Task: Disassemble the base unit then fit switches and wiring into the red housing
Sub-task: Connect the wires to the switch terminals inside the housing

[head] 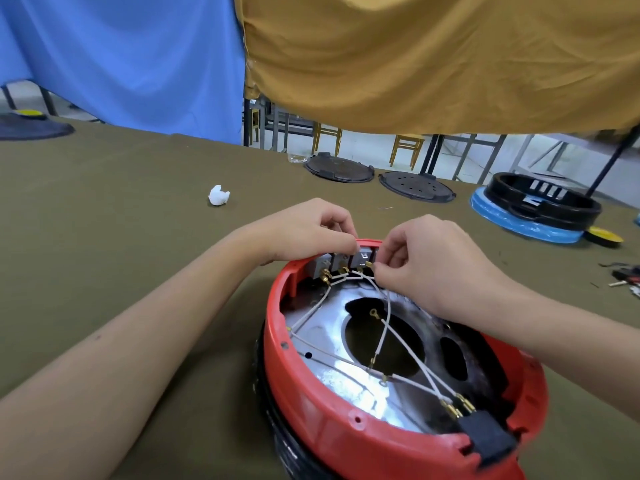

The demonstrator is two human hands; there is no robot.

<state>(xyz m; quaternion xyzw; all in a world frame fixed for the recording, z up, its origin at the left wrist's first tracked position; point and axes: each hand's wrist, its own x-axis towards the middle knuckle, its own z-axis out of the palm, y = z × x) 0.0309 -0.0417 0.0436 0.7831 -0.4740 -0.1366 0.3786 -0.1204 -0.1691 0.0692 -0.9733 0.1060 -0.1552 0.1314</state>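
At centre frame our left hand point(313, 230) pinches the grey switches point(341, 263) on the far rim of the red housing point(346, 420); our right hand point(426, 261) pinches a brass terminal point(370, 264) beside them.

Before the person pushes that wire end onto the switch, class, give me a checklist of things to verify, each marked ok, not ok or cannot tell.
1. Switches sit in a row at the far rim of the red housing: ok.
2. Left hand steadies the switches from behind: ok.
3. Right hand has a pinch grip at a brass wire end by the rightmost switch: ok.
4. That wire end is fully seated: cannot tell.
5. All wire ends connected: not ok; a ring end hangs loose over the metal plate.
6. Black plug block at the near rim has wires attached: ok.
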